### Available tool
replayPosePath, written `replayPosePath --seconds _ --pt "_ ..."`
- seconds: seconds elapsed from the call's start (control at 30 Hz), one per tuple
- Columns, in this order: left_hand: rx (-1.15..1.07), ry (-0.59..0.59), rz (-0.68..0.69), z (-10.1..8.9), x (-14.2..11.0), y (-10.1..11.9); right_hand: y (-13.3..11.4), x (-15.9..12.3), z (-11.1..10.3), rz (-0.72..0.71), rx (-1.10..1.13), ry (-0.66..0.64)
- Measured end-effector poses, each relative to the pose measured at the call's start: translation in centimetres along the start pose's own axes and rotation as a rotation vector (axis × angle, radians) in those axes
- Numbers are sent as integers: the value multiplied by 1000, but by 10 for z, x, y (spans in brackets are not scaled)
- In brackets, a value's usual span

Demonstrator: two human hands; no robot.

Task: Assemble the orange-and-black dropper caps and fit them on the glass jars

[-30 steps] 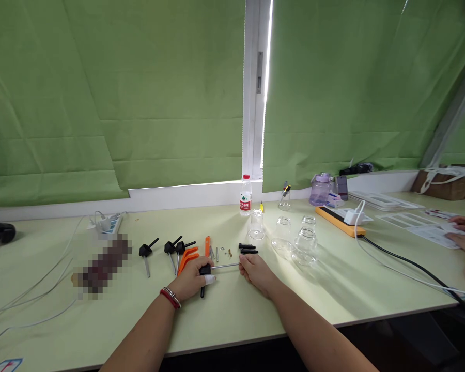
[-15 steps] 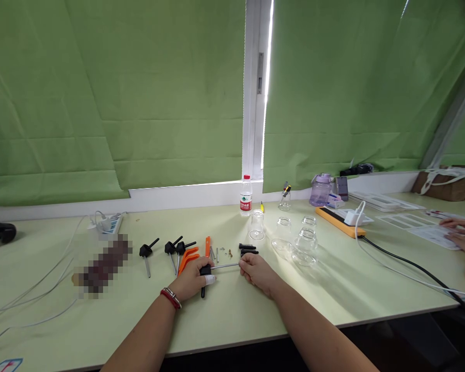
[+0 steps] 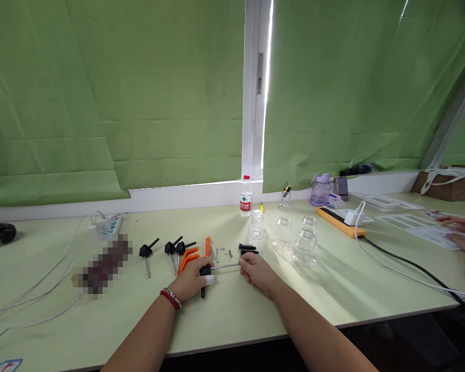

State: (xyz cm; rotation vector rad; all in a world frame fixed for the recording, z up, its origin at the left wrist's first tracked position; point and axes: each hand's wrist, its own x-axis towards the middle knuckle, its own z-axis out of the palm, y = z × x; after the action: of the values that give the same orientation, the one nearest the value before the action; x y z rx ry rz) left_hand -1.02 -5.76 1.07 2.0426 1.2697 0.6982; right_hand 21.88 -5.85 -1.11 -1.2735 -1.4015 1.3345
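Observation:
My left hand (image 3: 192,279), with a white wrap on the thumb, closes round the black head of a metal rod with a black handle (image 3: 202,292). The bare rod (image 3: 225,266) points right. At its far end my right hand (image 3: 258,271) pinches with thumb and fingertips; any small part in there is hidden. Just beyond the right hand lie black ridged pieces (image 3: 247,246). Orange curved parts (image 3: 188,258) and an upright orange strip (image 3: 207,246) sit beside the left hand. Metal pins (image 3: 217,254) and small brass-coloured bits (image 3: 230,253) lie between the hands.
Similar black-headed rods (image 3: 145,251) lie at left. Several clear glass vessels (image 3: 305,248) stand at right, near a water bottle (image 3: 246,196). An orange power strip (image 3: 340,222) trails cables across the table. Another person's hands (image 3: 461,232) rest over papers at far right.
My hands and the rod stay almost exactly where they were. At the far right, the other person's hand has shifted slightly.

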Motion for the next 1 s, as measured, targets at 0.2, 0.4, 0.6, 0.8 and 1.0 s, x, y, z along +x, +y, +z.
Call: replayPosePath --seconds 0.2,0.4,0.6,0.8,1.0 --pt "-3 -4 -8 0 -1 3 5 1 -1 -41 49 -47" --pt "5 -6 -9 0 0 1 7 2 0 -47 20 -36" --pt "8 -5 7 0 -1 -1 3 0 1 -25 -25 -18" --pt "14 -9 0 -1 -2 3 1 0 1 -18 -45 -3" --pt "10 -9 7 -1 -1 3 2 0 1 -20 -66 -6"
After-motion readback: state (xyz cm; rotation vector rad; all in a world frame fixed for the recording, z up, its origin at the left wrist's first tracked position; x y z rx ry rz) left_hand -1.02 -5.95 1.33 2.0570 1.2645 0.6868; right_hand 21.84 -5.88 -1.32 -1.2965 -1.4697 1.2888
